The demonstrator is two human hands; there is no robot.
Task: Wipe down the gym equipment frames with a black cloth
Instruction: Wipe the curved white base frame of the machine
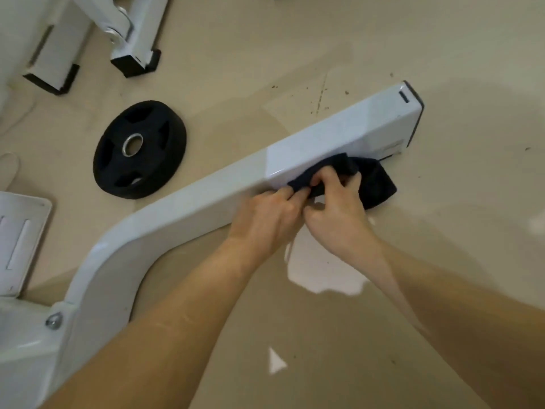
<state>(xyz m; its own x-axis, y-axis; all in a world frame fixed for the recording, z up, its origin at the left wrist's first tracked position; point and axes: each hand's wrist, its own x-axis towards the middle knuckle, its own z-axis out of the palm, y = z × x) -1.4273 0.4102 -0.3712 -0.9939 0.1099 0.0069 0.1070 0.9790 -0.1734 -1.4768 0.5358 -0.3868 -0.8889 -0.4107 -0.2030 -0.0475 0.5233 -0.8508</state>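
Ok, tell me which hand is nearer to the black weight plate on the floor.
Left. The left hand grips the black cloth just across the white frame from the weight plate; the right hand grips it farther away, beyond the left.

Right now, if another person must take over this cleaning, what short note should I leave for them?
The left hand grips the black cloth with its fingers at the cloth's near edge.
The right hand grips the same cloth, close beside the left.
The cloth lies against the near side of the white frame leg, close to its capped end.
Done: cannot tell how much is already wiped.
Left: the rest of this leg, then the other white frames at the back.
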